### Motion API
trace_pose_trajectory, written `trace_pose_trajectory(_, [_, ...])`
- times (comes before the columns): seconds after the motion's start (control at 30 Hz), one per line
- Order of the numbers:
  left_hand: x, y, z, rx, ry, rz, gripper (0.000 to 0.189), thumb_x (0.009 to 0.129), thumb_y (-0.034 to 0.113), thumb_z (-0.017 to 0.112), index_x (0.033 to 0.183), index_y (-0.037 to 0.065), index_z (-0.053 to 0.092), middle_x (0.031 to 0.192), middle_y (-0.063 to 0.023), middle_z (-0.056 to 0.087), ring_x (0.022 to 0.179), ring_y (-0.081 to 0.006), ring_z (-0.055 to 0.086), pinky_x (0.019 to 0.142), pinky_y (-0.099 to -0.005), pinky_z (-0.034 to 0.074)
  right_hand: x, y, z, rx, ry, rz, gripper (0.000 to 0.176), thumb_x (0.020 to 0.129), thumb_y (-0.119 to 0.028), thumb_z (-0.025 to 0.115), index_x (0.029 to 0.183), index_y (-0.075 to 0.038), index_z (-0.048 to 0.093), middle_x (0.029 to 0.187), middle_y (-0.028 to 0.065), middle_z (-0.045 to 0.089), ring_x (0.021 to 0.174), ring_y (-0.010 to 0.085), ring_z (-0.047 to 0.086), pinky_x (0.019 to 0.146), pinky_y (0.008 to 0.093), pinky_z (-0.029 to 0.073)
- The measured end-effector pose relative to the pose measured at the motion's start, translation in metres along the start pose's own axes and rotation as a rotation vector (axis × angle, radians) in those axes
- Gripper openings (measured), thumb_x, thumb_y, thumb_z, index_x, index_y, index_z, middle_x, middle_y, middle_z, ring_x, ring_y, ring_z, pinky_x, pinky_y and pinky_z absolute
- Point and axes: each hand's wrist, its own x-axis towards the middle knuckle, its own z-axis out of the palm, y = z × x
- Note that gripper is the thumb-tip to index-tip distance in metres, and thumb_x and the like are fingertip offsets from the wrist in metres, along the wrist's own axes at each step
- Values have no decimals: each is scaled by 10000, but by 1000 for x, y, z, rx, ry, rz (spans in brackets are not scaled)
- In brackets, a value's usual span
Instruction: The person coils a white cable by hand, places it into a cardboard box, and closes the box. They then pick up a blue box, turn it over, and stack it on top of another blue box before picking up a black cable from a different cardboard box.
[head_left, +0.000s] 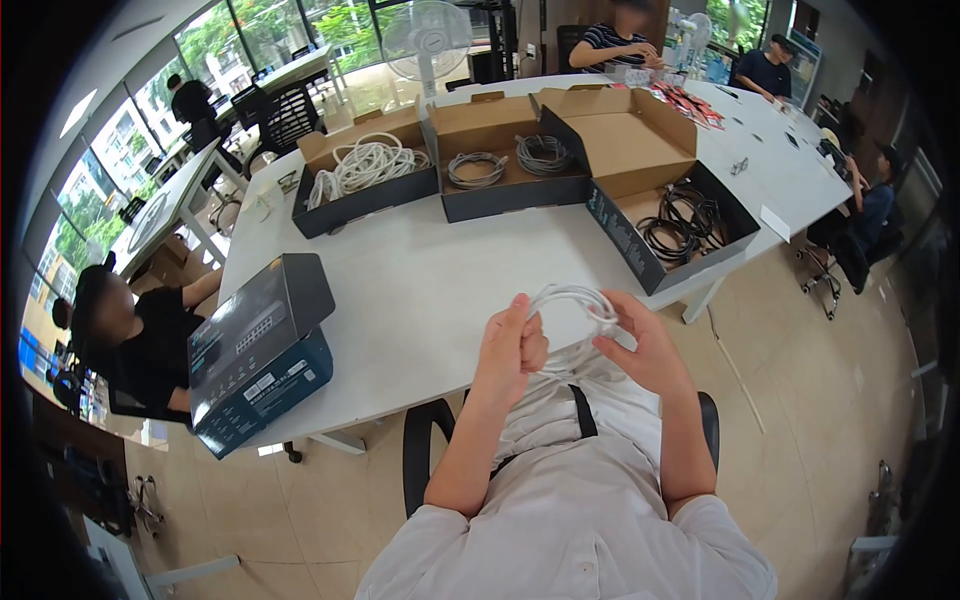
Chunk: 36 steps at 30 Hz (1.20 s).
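A coil of white cable (568, 290) is held up between my hands, over the table's near edge and above my lap. My left hand (513, 345) is closed round the coil's left side, thumb on top. On its right side, my right hand (643, 345) grips the loops, with thumb and fingers curved about them. Part of the coil is hidden behind the fingers. Beyond it stand open boxes: one with tangled white cable (370, 165), one with a light grey coil (477, 170) and a darker grey coil (543, 155), and one with black cables (685, 225).
A dark box with printed sides (265, 350) stands at the white table's (430, 290) left end, beside a seated person (140, 335). Other people sit at the far side and right. Red packets (690, 105) lie at the back, near a fan (428, 45).
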Motion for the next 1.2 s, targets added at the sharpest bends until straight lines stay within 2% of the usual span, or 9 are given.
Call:
trace_pose_trajectory(0.1, [-1, 3, -2, -6, 57, 81, 482, 1047, 455, 420, 677, 152, 357, 478, 64, 197, 426, -76, 145, 421, -287, 132, -3, 0, 13, -35, 241, 15, 575, 823, -27, 724, 1357, -36, 512, 1208, 117, 624, 1109, 217, 614, 921, 366, 490])
trace_pose_trajectory(0.2, [-2, 3, -1, 7, 77, 150, 478, 1051, 444, 411, 678, 153, 343, 476, 63, 197, 429, -78, 139, 424, -291, 134, -4, -3, 17, -127, 299, -21, 595, 818, -62, 739, 1366, -46, 508, 1259, 127, 601, 1123, 239, 606, 909, 370, 491])
trace_pose_trajectory(0.3, [-3, -3, 4, -24, 42, 106, 484, 1056, 449, 398, 677, 154, 334, 476, 61, 197, 432, -79, 140, 427, -293, 138, -4, -3, 27, -164, 278, -44, 606, 809, -92, 757, 1361, -42, 511, 1265, 130, 594, 1117, 250, 606, 898, 368, 489])
trace_pose_trajectory(0.6, [-6, -15, 17, 126, -16, 196, 518, 1061, 473, 378, 659, 149, 327, 468, 55, 248, 414, -72, 153, 413, -290, 126, 4, -8, 36, -194, 291, -23, 782, 716, -169, 856, 1378, -79, 451, 1253, 132, 603, 1118, 262, 601, 900, 401, 475])
trace_pose_trajectory(0.7, [-9, -22, 16, 156, -60, 256, 499, 1076, 395, 389, 662, 116, 367, 496, 57, 279, 416, -48, 198, 408, -268, 148, 8, -3, 42, -188, 277, -40, 777, 713, -157, 856, 1370, -82, 447, 1230, 138, 607, 1099, 262, 607, 899, 397, 476])
trace_pose_trajectory(0.8, [-9, -20, 18, 194, -48, 260, 522, 1073, 439, 365, 647, 140, 318, 473, 57, 248, 409, -67, 159, 405, -288, 119, 13, 0, 50, -155, 275, -21, 771, 709, -162, 858, 1355, -44, 454, 1163, 146, 611, 1042, 262, 620, 875, 375, 488])
trace_pose_trajectory(0.9, [-4, -15, 13, 133, -22, 207, 519, 1073, 436, 363, 648, 142, 321, 475, 57, 253, 409, -67, 162, 407, -287, 121, 20, 15, 60, -218, 326, -74, 711, 709, -173, 854, 1288, 13, 486, 1067, 158, 611, 954, 270, 628, 813, 355, 504])
trace_pose_trajectory(1.0, [-1, -19, 12, 143, -20, 226, 517, 1073, 435, 364, 647, 145, 324, 474, 55, 259, 409, -69, 161, 407, -288, 123, 28, 23, 70, -237, 374, -5, 623, 715, -189, 846, 1193, 44, 522, 966, 170, 617, 866, 281, 628, 734, 351, 500])
trace_pose_trajectory(1.2, [-1, -22, 10, 102, 0, 147, 495, 1072, 435, 367, 670, 147, 338, 480, 62, 231, 417, -71, 155, 409, -287, 124, 35, 13, 66, -327, 389, 31, 425, 756, -222, 810, 1009, 40, 590, 708, 126, 613, 645, 265, 607, 595, 347, 468])
